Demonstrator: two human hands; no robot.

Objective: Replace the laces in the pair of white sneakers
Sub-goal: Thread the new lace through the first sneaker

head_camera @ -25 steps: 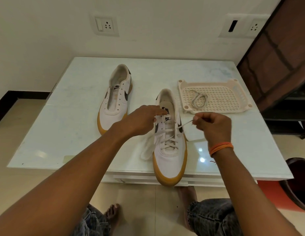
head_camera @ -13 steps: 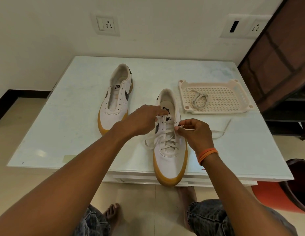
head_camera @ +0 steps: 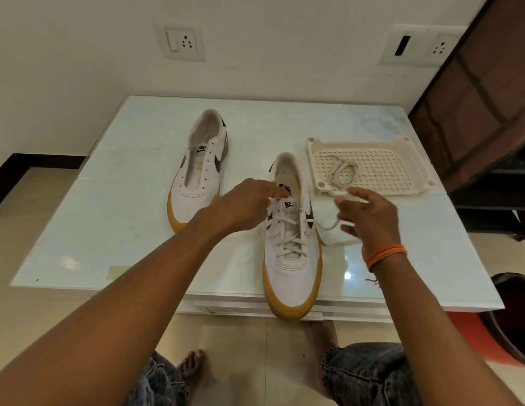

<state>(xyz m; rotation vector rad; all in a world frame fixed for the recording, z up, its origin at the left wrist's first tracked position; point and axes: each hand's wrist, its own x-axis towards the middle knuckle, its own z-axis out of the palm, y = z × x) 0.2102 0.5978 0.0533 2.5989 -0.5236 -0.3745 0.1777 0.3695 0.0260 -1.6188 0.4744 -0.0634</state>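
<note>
Glass table (head_camera: 109, 200) | laced sneaker (head_camera: 293, 259) between hands | left hand (head_camera: 243, 206) pinches tongue | right hand (head_camera: 369, 218) spread

Warm, soft indoor light fills the frame. The glossy pale glass tabletop (head_camera: 132, 200) throws back small bright glare spots at lower right, near my right wrist. My right hand (head_camera: 369, 221) smears with motion blur. Wide-angle bending curves the wall and my forearms toward the edges.

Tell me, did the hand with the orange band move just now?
Yes. The right hand has swung from the laced sneaker out toward the tray, its fingers now spread near the tray's front edge.
</note>
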